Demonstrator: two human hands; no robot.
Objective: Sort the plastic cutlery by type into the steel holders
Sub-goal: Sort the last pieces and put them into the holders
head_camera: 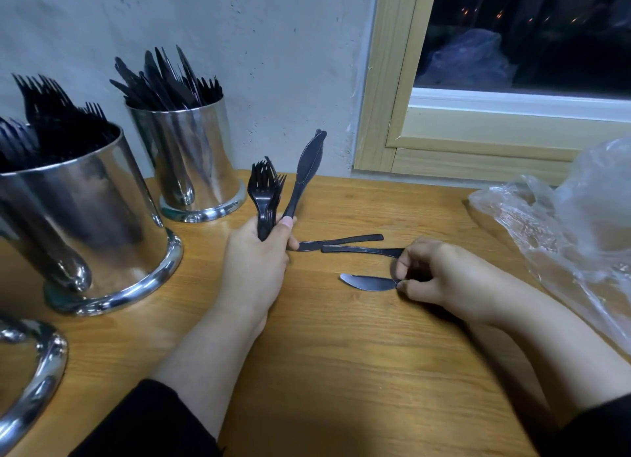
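Forks and a knife upright in left hand, grip curled round the handles, forearm flat on surface. Second knife flat on surface, pinched at its handle end by right hand. Two more knives just beyond. Steel holders at left, filled.

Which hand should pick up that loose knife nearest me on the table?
Right. The right hand already pinches the knife; the left hand is full, gripping forks and another knife.
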